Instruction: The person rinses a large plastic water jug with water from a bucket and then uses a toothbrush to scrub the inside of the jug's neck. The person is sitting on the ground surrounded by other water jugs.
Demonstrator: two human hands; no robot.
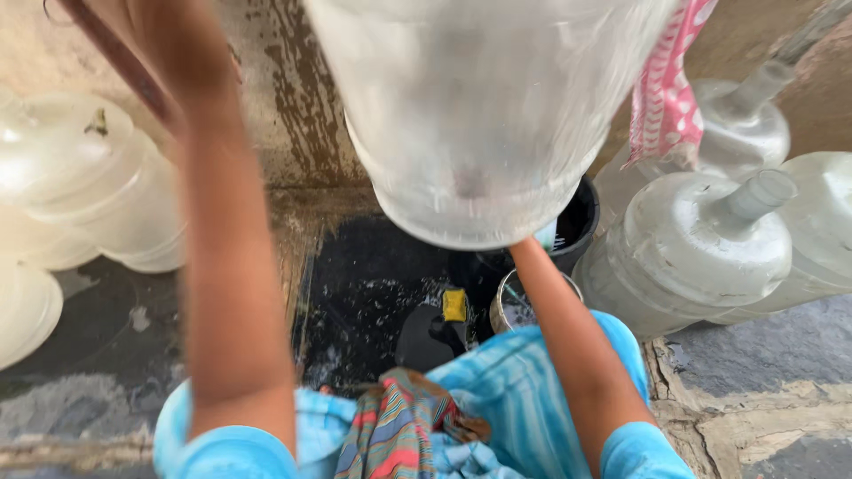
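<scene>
A big clear plastic water jug [479,115] is held up close to the camera with its round base toward me, filling the top middle. My left arm rises at the left, and my left hand [133,35] is blurred at the top edge, beside the jug; its grip cannot be made out. My right forearm [568,337] reaches up under the jug's base, and that hand is hidden behind the jug. My blue garment and a striped cloth [399,426] lie below.
Three grey-white jugs with necks stand at the right [692,248], and pale ones at the left [80,177]. Under the held jug are a black bucket [581,222], a steel pot [510,306] and a wet dark floor [373,284]. A pink patterned cloth [666,89] hangs at the top right.
</scene>
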